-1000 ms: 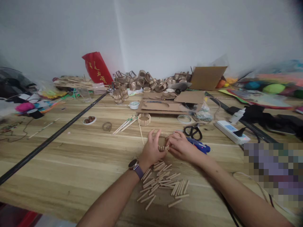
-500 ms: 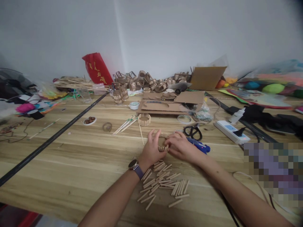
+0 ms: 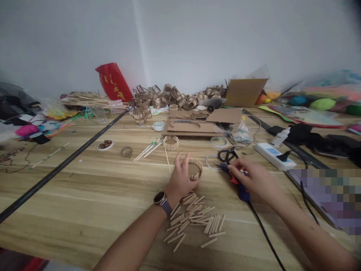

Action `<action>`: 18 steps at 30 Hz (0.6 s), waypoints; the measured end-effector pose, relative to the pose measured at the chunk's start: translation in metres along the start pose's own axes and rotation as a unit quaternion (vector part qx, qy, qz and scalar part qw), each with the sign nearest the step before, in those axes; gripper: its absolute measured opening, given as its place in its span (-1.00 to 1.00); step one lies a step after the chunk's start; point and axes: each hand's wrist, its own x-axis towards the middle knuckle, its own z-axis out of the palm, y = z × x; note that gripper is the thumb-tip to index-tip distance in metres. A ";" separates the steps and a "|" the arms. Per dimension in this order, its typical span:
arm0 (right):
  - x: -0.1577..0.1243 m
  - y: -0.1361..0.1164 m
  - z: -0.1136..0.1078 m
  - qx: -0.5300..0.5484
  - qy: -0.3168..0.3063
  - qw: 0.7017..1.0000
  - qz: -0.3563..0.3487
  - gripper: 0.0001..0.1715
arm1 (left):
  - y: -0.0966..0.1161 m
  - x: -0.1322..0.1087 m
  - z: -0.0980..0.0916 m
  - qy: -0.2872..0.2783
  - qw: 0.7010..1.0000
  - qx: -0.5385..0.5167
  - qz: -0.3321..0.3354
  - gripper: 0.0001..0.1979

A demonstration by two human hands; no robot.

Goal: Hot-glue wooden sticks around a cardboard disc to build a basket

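My left hand (image 3: 182, 176) curves round the left side of a small round stick basket (image 3: 200, 170), a ring of short upright wooden sticks on a brown base, resting on the table. My right hand (image 3: 251, 175) is closed on a blue hot glue gun (image 3: 243, 191) with a red trigger; its nozzle points left toward the basket, apart from it. Below my left hand lies a loose pile of short wooden sticks (image 3: 194, 216). A second stick ring (image 3: 170, 143) stands farther back, beside several longer sticks (image 3: 148, 149).
Black scissors (image 3: 225, 154) and a tape ring (image 3: 211, 162) lie beyond the glue gun. Cardboard sheets (image 3: 186, 128) lie behind. At right are a white power strip (image 3: 273, 156) and a small bottle (image 3: 281, 137). A bowl of brown beads (image 3: 105, 145) sits left. The glue gun's cord (image 3: 266, 229) runs toward me.
My right hand has left the basket, moved right and taken hold of the glue gun, now lifted and turned nozzle left. My left hand has stayed at the basket.
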 end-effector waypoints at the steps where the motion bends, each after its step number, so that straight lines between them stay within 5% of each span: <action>1: -0.006 0.007 -0.002 -0.028 -0.016 0.998 0.048 -0.62 | 0.001 0.000 0.000 0.000 1.000 0.002 -0.004 -0.01; 5: -0.022 0.024 -0.006 -0.108 -0.159 0.960 0.204 -0.45 | 0.002 0.000 0.000 -0.003 1.000 0.009 -0.011 0.01; 8: -0.024 0.022 -0.003 -0.101 -0.225 0.942 0.227 -0.39 | 0.002 0.000 -0.001 -0.005 1.000 0.012 -0.006 0.02; 14: -0.020 0.017 0.012 -0.087 -0.160 0.958 0.222 -0.59 | 0.003 0.001 0.001 -0.002 1.000 0.018 -0.011 -0.06; 18: -0.022 0.023 0.017 0.049 -0.075 0.973 0.211 -0.62 | 0.000 0.000 0.001 0.012 1.000 0.014 -0.007 -0.05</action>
